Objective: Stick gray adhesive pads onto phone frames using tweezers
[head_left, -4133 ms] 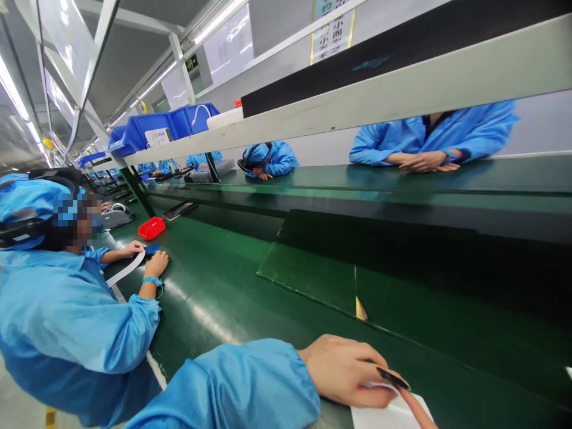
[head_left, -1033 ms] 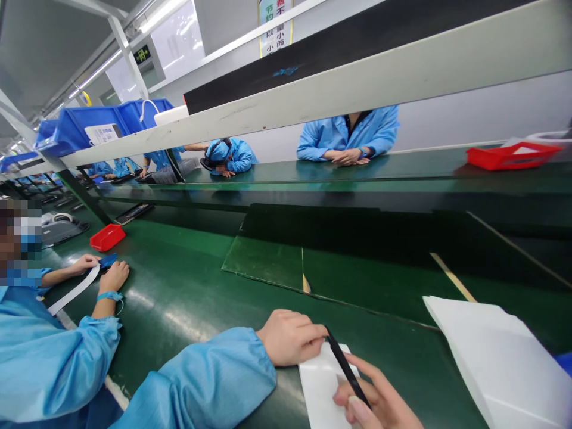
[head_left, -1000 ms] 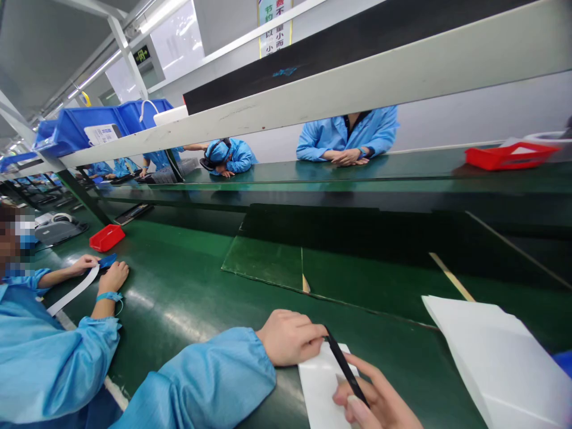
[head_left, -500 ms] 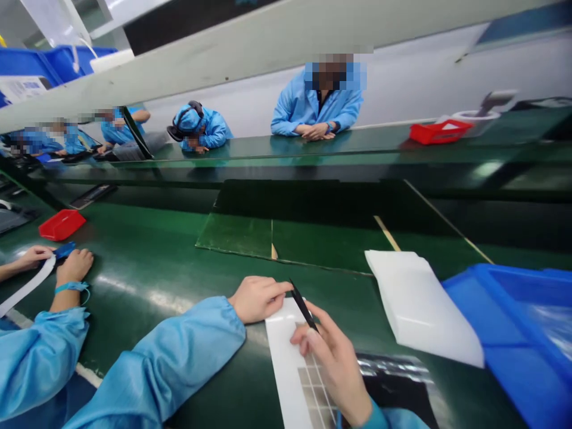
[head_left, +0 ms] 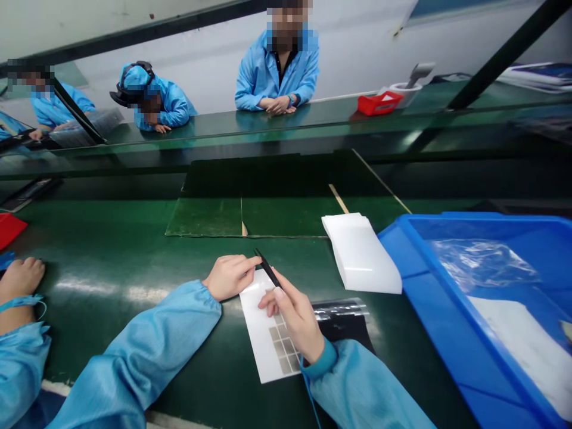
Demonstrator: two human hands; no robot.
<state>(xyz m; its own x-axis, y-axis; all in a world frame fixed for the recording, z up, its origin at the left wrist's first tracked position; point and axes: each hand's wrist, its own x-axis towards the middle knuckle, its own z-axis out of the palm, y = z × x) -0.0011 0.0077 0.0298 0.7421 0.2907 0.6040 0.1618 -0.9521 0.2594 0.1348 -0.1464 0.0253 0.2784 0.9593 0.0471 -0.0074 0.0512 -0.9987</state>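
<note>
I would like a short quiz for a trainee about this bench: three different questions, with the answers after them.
1. Which hand of the camera wearer holds the slim black tool?
2. True or false: clear plastic lies inside the blue bin.
3. What colour are the squares on the white sheet? A) red, B) grey, C) blue.

Key: 1. The right hand. 2. True. 3. B.
</note>
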